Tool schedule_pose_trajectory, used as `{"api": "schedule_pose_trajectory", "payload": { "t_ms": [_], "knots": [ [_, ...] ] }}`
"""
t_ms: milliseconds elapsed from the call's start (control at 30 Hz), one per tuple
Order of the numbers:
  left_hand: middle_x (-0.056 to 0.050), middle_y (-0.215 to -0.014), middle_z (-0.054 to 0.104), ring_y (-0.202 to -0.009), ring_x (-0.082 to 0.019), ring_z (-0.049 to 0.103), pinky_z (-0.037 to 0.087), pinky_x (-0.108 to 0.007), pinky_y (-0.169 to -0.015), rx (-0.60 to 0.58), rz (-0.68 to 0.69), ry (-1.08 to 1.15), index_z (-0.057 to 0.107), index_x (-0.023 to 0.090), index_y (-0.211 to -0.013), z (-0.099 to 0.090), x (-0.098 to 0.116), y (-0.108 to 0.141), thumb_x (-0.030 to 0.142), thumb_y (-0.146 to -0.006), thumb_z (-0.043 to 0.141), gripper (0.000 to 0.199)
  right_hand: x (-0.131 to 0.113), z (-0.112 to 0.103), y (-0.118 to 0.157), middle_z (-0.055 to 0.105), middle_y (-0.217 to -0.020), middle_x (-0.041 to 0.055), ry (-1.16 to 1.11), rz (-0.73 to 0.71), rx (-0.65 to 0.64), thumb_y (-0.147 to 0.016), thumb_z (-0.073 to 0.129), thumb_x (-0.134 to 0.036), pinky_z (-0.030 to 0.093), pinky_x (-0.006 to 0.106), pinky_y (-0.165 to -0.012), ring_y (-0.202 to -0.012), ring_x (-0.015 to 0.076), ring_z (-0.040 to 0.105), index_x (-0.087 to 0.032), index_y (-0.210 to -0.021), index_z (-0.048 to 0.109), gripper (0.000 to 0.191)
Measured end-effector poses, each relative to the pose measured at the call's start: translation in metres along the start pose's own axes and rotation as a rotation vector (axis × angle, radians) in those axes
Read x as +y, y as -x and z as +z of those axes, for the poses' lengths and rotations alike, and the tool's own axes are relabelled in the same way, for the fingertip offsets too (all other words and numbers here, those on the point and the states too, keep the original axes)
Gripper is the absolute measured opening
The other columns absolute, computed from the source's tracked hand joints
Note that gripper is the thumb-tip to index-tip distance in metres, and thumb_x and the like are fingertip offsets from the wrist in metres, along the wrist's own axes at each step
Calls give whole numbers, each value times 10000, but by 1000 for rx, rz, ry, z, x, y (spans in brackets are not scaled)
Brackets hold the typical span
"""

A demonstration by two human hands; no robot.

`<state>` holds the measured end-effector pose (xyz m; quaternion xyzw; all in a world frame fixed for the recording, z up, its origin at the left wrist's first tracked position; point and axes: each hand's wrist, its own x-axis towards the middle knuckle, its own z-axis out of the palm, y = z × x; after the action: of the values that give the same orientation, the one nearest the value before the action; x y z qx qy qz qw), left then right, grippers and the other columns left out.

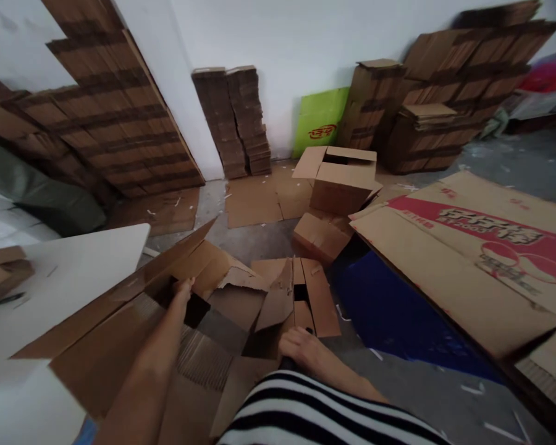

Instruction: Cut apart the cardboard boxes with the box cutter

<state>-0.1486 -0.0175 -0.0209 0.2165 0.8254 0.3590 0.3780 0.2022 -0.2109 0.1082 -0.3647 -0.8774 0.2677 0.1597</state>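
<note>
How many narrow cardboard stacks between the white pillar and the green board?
2, side by side near the white wall: the left stack and the right stack. Any behind them would be hidden.

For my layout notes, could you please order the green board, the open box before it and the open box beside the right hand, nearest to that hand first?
1. Near open box: just ahead of the right hand.
2. Far open box: farther forward, slightly right.
3. Green board: farthest, at the wall behind that box.
</note>
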Motion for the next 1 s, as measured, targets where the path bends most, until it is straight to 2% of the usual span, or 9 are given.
{"api": "schedule_pose_trajectory", "payload": {
  "t_ms": [167, 267, 333, 400, 467, 533, 633, 833, 1000],
  "knots": [
    [-5, -782, 607, -634, -81, 577, 528, -231, -589, -117, -13, 91, 584, 96, -928, -2, 18, 25, 218, -857, 592, 141, -9, 2, -8, 627, -853, 26, -130, 129, -251, -765, 633, -155, 356, 265, -737, -837, 156, 560, -169, -779, 590, 48],
    [-10, -781, 627, -624, -96, 599, 538, -243, -581, -167, 109, 147, 588, 104, -924, 2, 39, 53, 151, -807, 606, 127, -13, -11, -14, 661, -894, 27, -376, 152, -423, -776, 577, -124, 404, 232, -756, -863, 143, 599, -167, -809, 636, 81],
    [-20, -786, 643, -614, -120, 616, 541, -253, -559, -193, 223, 171, 598, 113, -911, 8, 54, 75, 128, -739, 618, 174, -13, -17, -28, 677, -866, 27, -492, 223, -474, -821, 505, -120, 430, 215, -749, -832, 133, 622, -165, -856, 650, 155],
    [-33, -784, 648, -601, -142, 620, 531, -251, -524, -202, 331, 173, 605, 118, -874, 12, 67, 95, 139, -673, 625, 203, -14, -18, -52, 680, -877, 61, -390, 377, -352, -870, 439, -133, 447, 241, -761, -838, 156, 634, -147, -939, 638, 212],
    [-42, -754, 639, -577, -148, 605, 509, -239, -487, -192, 412, 159, 602, 116, -823, 12, 78, 110, 177, -640, 625, 194, -16, -12, -82, 661, -975, 125, -175, 541, -136, -910, 442, -230, 455, 296, -799, -920, 211, 627, -117, -1051, 591, 234],
    [-45, -723, 626, -557, -141, 583, 490, -228, -469, -172, 459, 148, 593, 113, -791, 7, 85, 121, 215, -634, 613, 188, -21, 1, -109, 603, -1098, 188, -16, 634, 1, -877, 530, -441, 465, 361, -826, -998, 280, 604, -92, -1130, 522, 431],
    [-51, -723, 619, -552, -130, 567, 482, -221, -471, -146, 473, 154, 578, 108, -796, -3, 86, 130, 239, -641, 587, 204, -26, 27, -133, 526, -1157, 225, 135, 669, 102, -737, 615, -651, 492, 411, -782, -928, 315, 614, -73, -1139, 458, 721],
    [-69, -754, 620, -546, -133, 571, 468, -222, -448, -165, 449, 189, 571, 110, -822, -12, 65, 138, 213, -642, 563, 207, -20, 74, -121, 508, -1125, 226, 194, 625, 253, -719, 651, -632, 466, 428, -874, -1024, 337, 554, -47, -1164, 406, 775],
    [-84, -813, 612, -584, -144, 588, 479, -226, -441, -237, 457, 218, 537, 116, -831, -9, 69, 149, 206, -644, 574, 210, -27, 81, -118, 443, -1232, 266, 66, 544, 503, -764, 594, -630, 393, 507, -965, -1156, 358, 452, -47, -1322, 258, 874]
  ]
}}
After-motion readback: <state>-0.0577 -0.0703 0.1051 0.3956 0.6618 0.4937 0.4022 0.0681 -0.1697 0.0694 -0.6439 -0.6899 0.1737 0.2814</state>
